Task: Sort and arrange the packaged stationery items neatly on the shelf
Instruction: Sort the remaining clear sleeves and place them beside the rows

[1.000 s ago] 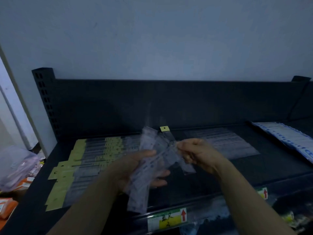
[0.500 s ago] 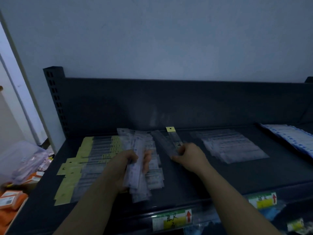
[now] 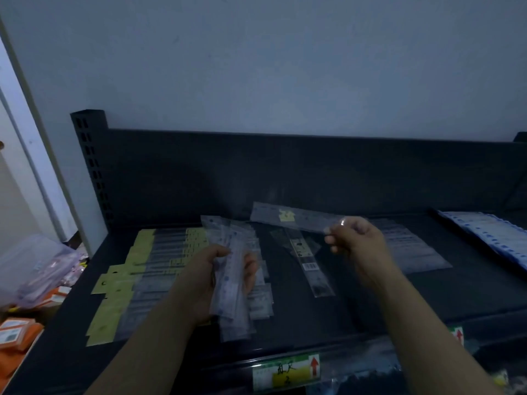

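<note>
1. Clear-plastic ruler packet (image 3: 296,219), head view: now lifted off the shelf (image 3: 370,303) & held crosswise in the air; 0.5 s ago the R hand was down on the deck.
2. R hand (image 3: 356,240): thumb & fingers pinch the packet's right end.
3. L hand (image 3: 199,280): fingers curled round a bundle of clear packets (image 3: 231,315), as before.
4. Single packet (image 3: 309,262): lies flat below the lifted one.
5. Judged: one item picked out, not yet placed; yellow-carded row (image 3: 134,269) (left) or clear stack (image 3: 410,246) (right) are likely spots.
</note>
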Motion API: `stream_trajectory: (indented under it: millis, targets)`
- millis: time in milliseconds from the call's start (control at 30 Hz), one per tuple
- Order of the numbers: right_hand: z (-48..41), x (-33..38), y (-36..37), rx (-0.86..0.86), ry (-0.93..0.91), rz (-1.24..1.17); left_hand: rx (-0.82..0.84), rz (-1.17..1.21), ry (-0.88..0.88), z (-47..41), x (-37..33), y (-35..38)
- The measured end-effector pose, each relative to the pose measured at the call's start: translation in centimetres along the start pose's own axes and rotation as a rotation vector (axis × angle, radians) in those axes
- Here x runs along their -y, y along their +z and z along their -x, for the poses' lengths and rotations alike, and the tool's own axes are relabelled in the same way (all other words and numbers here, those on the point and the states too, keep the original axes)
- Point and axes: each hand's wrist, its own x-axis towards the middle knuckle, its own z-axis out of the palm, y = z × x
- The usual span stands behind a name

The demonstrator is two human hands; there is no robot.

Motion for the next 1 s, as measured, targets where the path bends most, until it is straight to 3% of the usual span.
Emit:
stream_trajectory:
  millis: [267, 367, 400, 500, 567, 700, 867, 1000]
  targets:
    - [1.5, 0.3, 0.9, 0.302, 0.133, 0.103, 0.145, -0.209, -0.149, 0.0, 0.8, 1.8]
    - [1.3, -0.7, 2.0, 0.244, 0.164, 0.041, 0.134, -0.348, -0.146, 0.4, 1.4, 2.6]
    - [1.1, -1.0, 1.9, 0.179, 0.13, 0.17, 0.114, -0.356, -0.123, 0.4, 1.5, 2.6]
    - [0.6, -2.3, 0.9, 0.092, -0.025, 1.015, 0.06, -0.216, -0.057, 0.0, 1.0, 2.1]
    - [0.6, -2.6, 0.6, 0.142, 0.033, 1.185, 0.015, -0.15, -0.038, -0.4, 0.7, 1.4]
    - [0.0, -2.5, 0.7, 0.15, 0.11, 1.174, 0.003, -0.103, -0.043, -0.5, 0.7, 1.1]
    - [-0.3, -2.7, -0.4, 0.096, 0.091, 0.996, -0.001, -0.076, -0.047, -0.3, 0.6, 1.1]
    - [-0.3, -2.4, -1.0, -0.035, 0.111, 0.651, -0.026, -0.068, -0.005, -0.8, 0.4, 0.7]
